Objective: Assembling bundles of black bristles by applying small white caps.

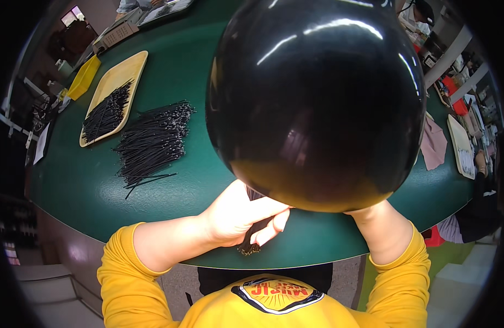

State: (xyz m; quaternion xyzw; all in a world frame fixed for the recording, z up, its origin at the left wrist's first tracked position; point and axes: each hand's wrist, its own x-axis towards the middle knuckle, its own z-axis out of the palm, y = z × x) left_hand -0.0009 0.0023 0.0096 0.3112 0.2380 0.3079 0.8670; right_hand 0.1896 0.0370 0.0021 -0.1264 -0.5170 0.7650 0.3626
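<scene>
My left hand (pixel 238 216) is closed round a bundle of thin black wires (pixel 248 243) near the table's front edge. The cut-looking ends of the bundle stick out below the fingers, toward me. A big glossy black dome, like a lamp shade (pixel 317 109), hangs over the work spot, and bright light falls on the left hand from beneath it. Only the wrist end of my right hand (pixel 369 211) shows at the dome's lower right rim. Its fingers are hidden, as is anything they may hold.
On the green table (pixel 208 249), a pile of black wires (pixel 153 142) lies left of the dome. Beyond it, a cream tray (pixel 132 68) holds more wires, beside a yellow bin (pixel 85 76). At the right are a pinkish cloth (pixel 433 145) and another tray (pixel 459 142). Other people sit farther off.
</scene>
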